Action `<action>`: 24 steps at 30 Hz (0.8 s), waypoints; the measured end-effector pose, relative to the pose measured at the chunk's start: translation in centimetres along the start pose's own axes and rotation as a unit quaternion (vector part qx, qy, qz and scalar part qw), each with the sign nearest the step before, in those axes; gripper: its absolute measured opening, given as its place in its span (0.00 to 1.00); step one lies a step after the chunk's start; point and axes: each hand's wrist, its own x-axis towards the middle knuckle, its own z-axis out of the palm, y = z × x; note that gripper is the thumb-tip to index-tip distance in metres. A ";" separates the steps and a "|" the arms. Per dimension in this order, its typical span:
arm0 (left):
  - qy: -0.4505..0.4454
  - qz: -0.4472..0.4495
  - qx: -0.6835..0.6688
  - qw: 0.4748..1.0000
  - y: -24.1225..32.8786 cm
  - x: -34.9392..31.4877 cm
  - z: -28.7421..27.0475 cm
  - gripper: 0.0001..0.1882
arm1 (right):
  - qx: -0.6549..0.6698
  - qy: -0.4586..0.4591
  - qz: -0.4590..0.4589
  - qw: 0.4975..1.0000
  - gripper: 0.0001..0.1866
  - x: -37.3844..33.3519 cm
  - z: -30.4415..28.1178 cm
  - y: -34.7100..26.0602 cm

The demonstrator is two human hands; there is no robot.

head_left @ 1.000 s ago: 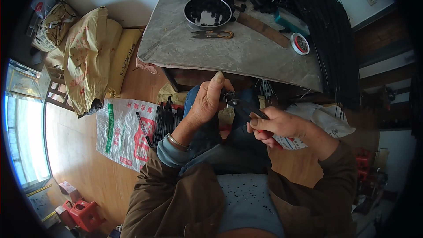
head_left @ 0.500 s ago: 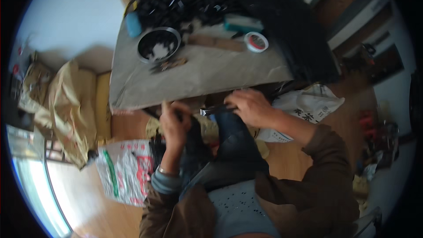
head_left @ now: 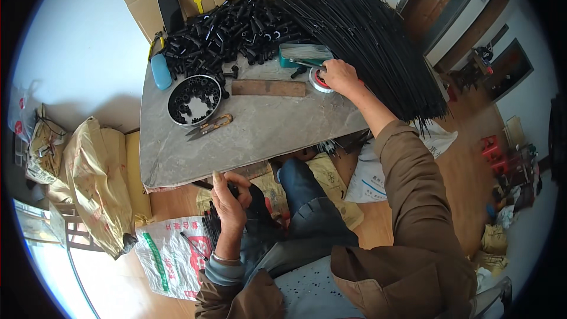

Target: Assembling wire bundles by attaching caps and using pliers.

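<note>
A grey table (head_left: 254,127) bears, on its right, a bundle of black rods (head_left: 372,47). The right hand (head_left: 341,75), beside them, grasps dark pliers (head_left: 307,63) over a round white tub (head_left: 318,84) — contact unclear — while the left hand (head_left: 229,198), by the table's near edge, is curled round a mostly hidden black piece (head_left: 234,189).

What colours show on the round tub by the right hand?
The tub is white outside, with red inside; the head view shows it best.

Dark tool (head_left: 308,64) pointing left from right hand (head_left: 341,75), round white tub (head_left: 319,87) partly hidden beneath, black piece (head_left: 234,191) in left hand (head_left: 229,205)
</note>
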 end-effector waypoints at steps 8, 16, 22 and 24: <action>-0.009 -0.014 -0.003 1.000 -0.1 0.4 -0.2 0.34 | -0.005 -0.011 0.024 1.000 0.13 0.5 -0.3 0.5; -0.016 -0.009 -0.006 1.000 0.1 0.1 0.0 0.34 | 0.003 -0.049 0.050 0.998 0.16 0.6 -0.5 0.5; -0.029 -0.001 -0.019 0.999 0.1 -0.2 0.1 0.34 | 0.022 0.043 0.044 0.998 0.16 0.8 -0.6 2.0; -0.038 0.000 -0.021 0.999 0.3 -0.3 0.0 0.35 | 0.170 -0.028 0.048 0.984 0.14 0.0 -1.8 2.0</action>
